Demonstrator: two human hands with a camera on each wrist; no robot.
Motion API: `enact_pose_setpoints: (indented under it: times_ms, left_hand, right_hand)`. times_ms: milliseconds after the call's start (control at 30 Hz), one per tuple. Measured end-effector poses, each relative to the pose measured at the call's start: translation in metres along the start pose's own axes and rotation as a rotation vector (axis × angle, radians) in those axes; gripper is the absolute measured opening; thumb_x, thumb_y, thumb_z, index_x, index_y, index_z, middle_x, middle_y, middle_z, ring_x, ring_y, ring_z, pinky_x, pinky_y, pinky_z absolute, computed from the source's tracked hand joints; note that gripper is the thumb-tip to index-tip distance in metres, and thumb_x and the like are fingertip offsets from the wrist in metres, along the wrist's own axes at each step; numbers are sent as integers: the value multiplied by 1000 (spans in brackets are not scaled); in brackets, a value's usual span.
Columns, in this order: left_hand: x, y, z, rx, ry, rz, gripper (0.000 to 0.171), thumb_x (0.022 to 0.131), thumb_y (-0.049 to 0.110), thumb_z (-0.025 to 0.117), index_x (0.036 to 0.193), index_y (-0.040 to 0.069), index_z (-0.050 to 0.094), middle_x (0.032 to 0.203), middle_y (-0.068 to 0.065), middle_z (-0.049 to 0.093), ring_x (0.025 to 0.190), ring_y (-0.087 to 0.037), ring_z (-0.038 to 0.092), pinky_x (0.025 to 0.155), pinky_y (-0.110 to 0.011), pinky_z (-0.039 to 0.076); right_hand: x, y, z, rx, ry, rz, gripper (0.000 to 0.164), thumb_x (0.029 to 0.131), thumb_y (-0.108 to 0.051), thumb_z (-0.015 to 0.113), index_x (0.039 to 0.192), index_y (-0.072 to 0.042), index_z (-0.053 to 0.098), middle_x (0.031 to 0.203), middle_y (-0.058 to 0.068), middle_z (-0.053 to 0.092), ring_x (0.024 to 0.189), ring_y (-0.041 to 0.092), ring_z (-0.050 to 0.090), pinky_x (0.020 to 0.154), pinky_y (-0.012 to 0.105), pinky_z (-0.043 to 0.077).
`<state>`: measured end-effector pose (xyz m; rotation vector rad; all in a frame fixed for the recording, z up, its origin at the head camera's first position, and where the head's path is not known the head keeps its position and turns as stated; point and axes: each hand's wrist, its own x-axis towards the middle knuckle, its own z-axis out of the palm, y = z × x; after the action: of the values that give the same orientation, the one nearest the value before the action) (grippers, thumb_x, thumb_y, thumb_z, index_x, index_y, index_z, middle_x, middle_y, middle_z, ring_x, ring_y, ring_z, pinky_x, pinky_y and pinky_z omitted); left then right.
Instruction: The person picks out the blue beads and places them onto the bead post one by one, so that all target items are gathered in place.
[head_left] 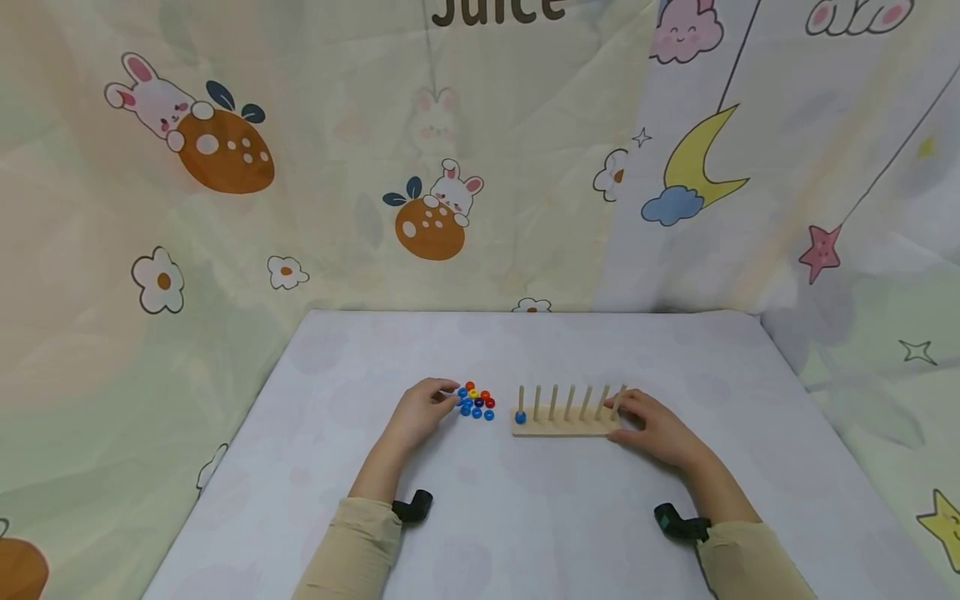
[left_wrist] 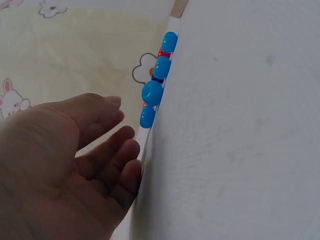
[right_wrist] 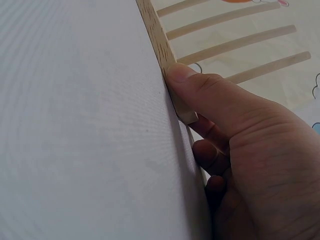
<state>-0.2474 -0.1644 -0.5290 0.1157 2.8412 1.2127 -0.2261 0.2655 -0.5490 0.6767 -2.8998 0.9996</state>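
In the head view, my left hand point(head_left: 423, 414) is just left of a cluster of beads in blue, red and yellow point(head_left: 477, 402). Its fingers are loosely bent with nothing between them, and the left wrist view has blue beads point(left_wrist: 152, 93) a short way beyond the fingertips. A wooden peg board point(head_left: 564, 428) with a row of several upright pegs lies to the right of the cluster. One blue bead point(head_left: 521, 417) sits low on its leftmost peg. My right hand point(head_left: 660, 427) grips the board's right end, thumb point(right_wrist: 181, 75) against the front edge in the right wrist view.
A pale cloth covers the table point(head_left: 547, 517), whose far edge meets a printed fabric backdrop point(head_left: 517, 208). Each wrist wears a black camera mount, the left one point(head_left: 414, 507) and the right one point(head_left: 678, 523).
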Motion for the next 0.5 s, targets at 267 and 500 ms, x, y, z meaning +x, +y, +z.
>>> enact_pose_setpoints:
  times_ms: [267,500]
  left_hand:
    - [3,-11,3,35,18,53,23,92,28,70,113,18,72,103,0,66,92,-16,59,87,-40,52]
    - [4,-17,8,67,22,92,22,92,28,70,112,18,72,111,0,65,96,-14,60,89,-39,52]
  right_hand:
    - [0,0,0,-1,-3,11,48,85,-42,76,127,-22,64,125,-2,57,119,20,51,100,47,43]
    - [0,-1,0,-2,-12,17,49,84,-43,76,127,-22,64,125,-2,57,119,20,51,100,47,43]
